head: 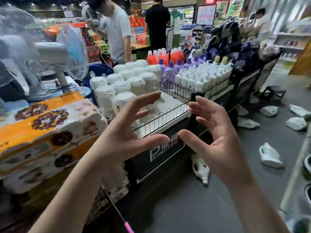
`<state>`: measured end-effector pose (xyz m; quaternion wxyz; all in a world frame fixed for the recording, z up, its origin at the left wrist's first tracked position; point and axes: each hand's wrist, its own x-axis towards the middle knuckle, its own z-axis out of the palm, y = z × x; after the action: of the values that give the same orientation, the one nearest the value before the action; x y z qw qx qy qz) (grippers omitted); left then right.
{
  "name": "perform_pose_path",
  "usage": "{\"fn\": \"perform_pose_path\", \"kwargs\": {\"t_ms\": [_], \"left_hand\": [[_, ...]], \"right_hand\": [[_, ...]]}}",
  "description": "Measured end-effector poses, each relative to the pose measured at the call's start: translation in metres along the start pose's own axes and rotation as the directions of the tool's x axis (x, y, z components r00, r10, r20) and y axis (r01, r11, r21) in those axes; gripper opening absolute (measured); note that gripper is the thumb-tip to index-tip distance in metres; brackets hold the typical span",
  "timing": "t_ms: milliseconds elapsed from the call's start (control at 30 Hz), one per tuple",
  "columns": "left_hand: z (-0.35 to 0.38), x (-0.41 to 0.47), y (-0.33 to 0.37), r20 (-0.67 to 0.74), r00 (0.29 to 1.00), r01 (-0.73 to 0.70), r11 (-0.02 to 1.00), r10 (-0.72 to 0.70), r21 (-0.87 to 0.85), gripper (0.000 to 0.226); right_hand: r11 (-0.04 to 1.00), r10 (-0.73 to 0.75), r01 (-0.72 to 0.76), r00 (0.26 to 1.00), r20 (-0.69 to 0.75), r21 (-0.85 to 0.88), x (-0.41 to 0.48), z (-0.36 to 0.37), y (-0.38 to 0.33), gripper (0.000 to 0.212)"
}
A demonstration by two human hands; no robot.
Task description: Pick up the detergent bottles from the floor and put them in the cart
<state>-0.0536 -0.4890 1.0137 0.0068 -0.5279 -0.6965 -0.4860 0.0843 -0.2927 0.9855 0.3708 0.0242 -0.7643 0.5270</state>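
Several white detergent bottles lie on the dark floor: one (pixel 202 169) beside the cart's base, one (pixel 271 155) further right, more (pixel 296 123) near the right edge. The black wire-railed cart (pixel 170 113) holds several upright white bottles (pixel 121 86) in rows, with bare white surface at its near corner. My left hand (pixel 127 132) and my right hand (pixel 217 137) hover in front of the cart's near corner, palms facing each other, fingers spread and empty.
Packs of tissue rolls in orange wrapping (pixel 43 130) sit at the left, a fan (pixel 50 52) behind them. Purple, orange and white pump bottles (pixel 198 76) fill the cart's far part. Two people (pixel 117 31) stand behind. Shelving (pixel 301 165) lines the right.
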Motion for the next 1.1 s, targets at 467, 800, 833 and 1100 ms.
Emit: {"fn": "perform_pose_path", "kwargs": {"t_ms": [467,800,833,1100], "left_hand": [[0.172,0.170,-0.026,0.144,0.984,-0.070,0.968,0.107,-0.240,0.086],[0.250,0.302,-0.105,0.192,0.967,-0.095,0.939,0.165,-0.330,0.085],[0.253,0.319,-0.116,0.191,0.968,-0.091,0.938,0.162,-0.334,0.085],[0.283,0.431,-0.184,0.220,0.964,-0.071,0.940,0.151,-0.334,0.086]], "right_hand": [[0.978,0.095,-0.130,0.974,-0.207,-0.162,0.029,-0.187,0.081,0.072],[0.941,0.141,-0.212,0.954,-0.265,-0.263,0.112,-0.260,0.176,0.072],[0.940,0.140,-0.213,0.953,-0.267,-0.268,0.128,-0.265,0.187,0.071],[0.928,0.152,-0.225,0.956,-0.251,-0.296,0.225,-0.299,0.267,0.076]]}}
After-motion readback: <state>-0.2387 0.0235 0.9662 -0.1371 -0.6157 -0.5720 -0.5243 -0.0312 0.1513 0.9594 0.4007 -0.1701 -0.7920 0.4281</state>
